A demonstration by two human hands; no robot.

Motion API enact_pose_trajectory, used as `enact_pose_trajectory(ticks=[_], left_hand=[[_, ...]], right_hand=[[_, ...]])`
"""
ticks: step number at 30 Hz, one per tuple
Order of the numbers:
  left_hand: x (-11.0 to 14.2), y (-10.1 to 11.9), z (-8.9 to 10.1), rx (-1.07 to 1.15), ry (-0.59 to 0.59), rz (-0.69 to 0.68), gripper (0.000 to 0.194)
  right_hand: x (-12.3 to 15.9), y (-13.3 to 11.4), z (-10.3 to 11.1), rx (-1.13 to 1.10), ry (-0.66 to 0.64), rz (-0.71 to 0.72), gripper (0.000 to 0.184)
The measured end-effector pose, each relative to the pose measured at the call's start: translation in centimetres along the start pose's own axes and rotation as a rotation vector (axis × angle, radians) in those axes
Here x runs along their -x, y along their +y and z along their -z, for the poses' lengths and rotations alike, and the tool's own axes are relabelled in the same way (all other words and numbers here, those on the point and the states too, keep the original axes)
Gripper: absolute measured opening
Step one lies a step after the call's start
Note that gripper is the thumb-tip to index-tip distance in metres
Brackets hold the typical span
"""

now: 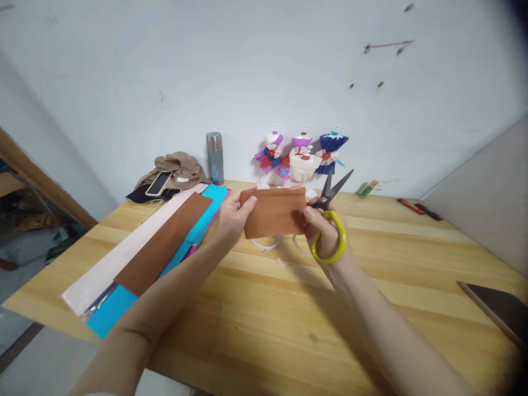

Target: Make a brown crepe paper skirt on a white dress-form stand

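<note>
A brown rectangular piece of crepe paper [274, 213] is held up over the table between my two hands. My left hand [234, 215] pinches its left edge, thumb in front and fingers behind. The right edge is pinched by my right hand [324, 231], which also carries scissors [340, 237] with yellow handles. Their dark blades are apart and point upward, away from the paper. White rings [266, 245] lie on the table partly behind the paper. To the left rests a longer brown paper strip [167, 245] on light pink [124, 256] and blue sheets [113, 312].
Along the wall stand a grey flask [215, 159] and several paper-wrapped decorations [303, 159]. A phone [159, 183] lies by a brown cloth [179, 168] at the back left. At the right are a small green tube [368, 189] and a dark flat object [497, 308] on the wooden table [396, 264].
</note>
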State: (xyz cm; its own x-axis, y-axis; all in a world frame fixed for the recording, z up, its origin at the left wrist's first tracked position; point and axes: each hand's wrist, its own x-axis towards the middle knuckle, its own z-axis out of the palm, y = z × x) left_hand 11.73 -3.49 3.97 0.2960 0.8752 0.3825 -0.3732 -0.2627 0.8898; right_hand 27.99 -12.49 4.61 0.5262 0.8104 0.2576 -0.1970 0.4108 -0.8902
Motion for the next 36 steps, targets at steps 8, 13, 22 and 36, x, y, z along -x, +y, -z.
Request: enact_pose_trajectory(ticks=[8, 13, 22, 36], left_hand=[[-0.1, -0.4, 0.8, -0.059, -0.231, 0.121, 0.061], [-0.5, 1.1, 0.9, -0.169, -0.248, 0.232, 0.054], [-0.4, 1.7, 0.7, -0.168, -0.234, 0.241, 0.042], [-0.3, 4.0, 0.3, -0.508, -0.478, 0.316, 0.029]], right_hand=[[-0.9, 0.0, 1.3, 0.205, 0.017, 0.047, 0.044], [-1.2, -0.4, 1.7, 0.269, -0.03, 0.091, 0.045], [-0.9, -0.5, 1.4, 0.308, -0.036, 0.12, 0.046], [0.2, -0.8, 0.4, 0.378, -0.294, 0.062, 0.036]])
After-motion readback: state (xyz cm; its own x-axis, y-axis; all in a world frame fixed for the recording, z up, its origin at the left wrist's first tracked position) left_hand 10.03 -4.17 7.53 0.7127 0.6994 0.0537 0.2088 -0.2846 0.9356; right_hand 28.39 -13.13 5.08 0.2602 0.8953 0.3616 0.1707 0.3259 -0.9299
